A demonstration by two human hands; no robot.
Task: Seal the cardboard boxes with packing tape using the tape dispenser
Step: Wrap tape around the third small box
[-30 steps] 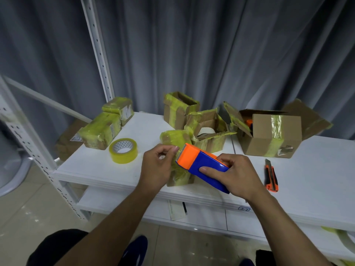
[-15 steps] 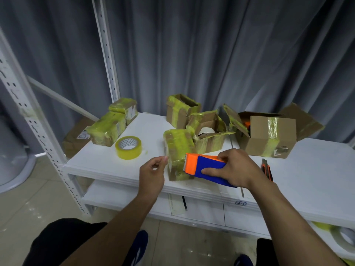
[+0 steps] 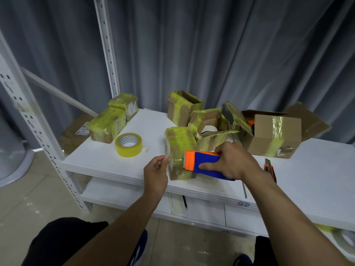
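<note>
Right hand (image 3: 232,162): clamped round the blue body of the tape dispenser (image 3: 203,164), whose orange cutter end points left, in front of the near box's front face.
Left hand (image 3: 156,169): thumb and forefinger pinched together at that box's left edge, apparently on the tape end (image 3: 173,159) drawn from the dispenser; the clear film is hard to make out.
Box being worked: a small box (image 3: 179,141) stands near the front edge of the desk (image 3: 317,169), between the two hands, already heavily banded in yellowish tape.
Done: two wrapped boxes at the far left, one in front (image 3: 107,124) and one behind (image 3: 124,104), look closed and taped all round.
Left to do: an upright open box (image 3: 184,108), a middle box with loose flaps (image 3: 209,121) and a large box (image 3: 272,135) with its flaps spread all stand open at the back.
Stage: probably about midway, with one more strip about to go on the near box.
Nearby: a spare tape roll (image 3: 128,144) lies left of the near box; a utility knife (image 3: 269,168) lies just right of the right wrist.
</note>
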